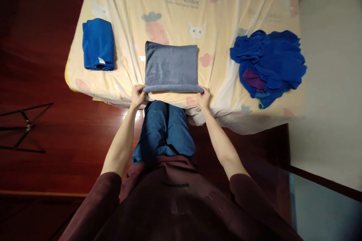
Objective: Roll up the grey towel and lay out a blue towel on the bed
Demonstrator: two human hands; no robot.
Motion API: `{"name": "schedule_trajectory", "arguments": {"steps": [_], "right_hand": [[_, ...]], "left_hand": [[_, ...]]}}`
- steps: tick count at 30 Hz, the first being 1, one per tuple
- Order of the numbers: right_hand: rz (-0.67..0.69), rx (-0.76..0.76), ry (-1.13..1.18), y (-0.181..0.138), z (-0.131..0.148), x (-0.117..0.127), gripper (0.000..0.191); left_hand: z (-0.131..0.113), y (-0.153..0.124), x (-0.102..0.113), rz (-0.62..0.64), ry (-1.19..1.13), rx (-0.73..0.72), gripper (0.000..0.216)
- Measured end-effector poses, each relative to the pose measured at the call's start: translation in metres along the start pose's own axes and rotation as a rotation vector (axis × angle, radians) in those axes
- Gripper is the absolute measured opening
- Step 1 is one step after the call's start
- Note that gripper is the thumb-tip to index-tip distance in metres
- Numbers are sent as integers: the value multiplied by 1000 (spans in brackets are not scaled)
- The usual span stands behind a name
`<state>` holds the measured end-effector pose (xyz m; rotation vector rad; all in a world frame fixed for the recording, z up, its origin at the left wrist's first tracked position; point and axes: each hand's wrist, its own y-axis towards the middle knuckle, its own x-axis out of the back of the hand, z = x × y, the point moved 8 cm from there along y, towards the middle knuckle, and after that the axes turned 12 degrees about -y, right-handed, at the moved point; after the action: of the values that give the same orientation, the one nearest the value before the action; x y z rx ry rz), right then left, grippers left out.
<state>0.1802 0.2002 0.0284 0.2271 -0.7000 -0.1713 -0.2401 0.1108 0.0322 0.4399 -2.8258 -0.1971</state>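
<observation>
A grey-blue towel [172,64] lies flat near the bed's front edge, its near edge turned up into a narrow fold or roll. My left hand [138,95] pinches the left end of that fold. At the right end, my right hand [204,98] grips the fold the same way, thumb and fingers together. A small white tag [142,58] shows beside the towel's left side.
The bed [181,19] wears a yellow sheet with carrots and rabbits. A folded blue cloth [98,45] sits on the left, a crumpled blue pile [274,60] with a purple patch on the right. Black stand legs [26,127] are on the floor; a wall [328,64] borders the right.
</observation>
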Motion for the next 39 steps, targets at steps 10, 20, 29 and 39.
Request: {"name": "schedule_trajectory", "arguments": {"steps": [10, 20, 29, 39], "right_hand": [[-112, -81, 5, 2, -4, -3, 50], [-89, -134, 2, 1, -9, -7, 41], [-120, -173, 39, 1, -9, -4, 30], [-114, -134, 1, -1, -5, -2, 30]], "left_hand": [[9, 2, 3, -143, -100, 95, 47], [1, 3, 2, -181, -154, 129, 47], [2, 1, 7, -240, -129, 124, 40], [13, -2, 11, -285, -174, 166, 41]]}}
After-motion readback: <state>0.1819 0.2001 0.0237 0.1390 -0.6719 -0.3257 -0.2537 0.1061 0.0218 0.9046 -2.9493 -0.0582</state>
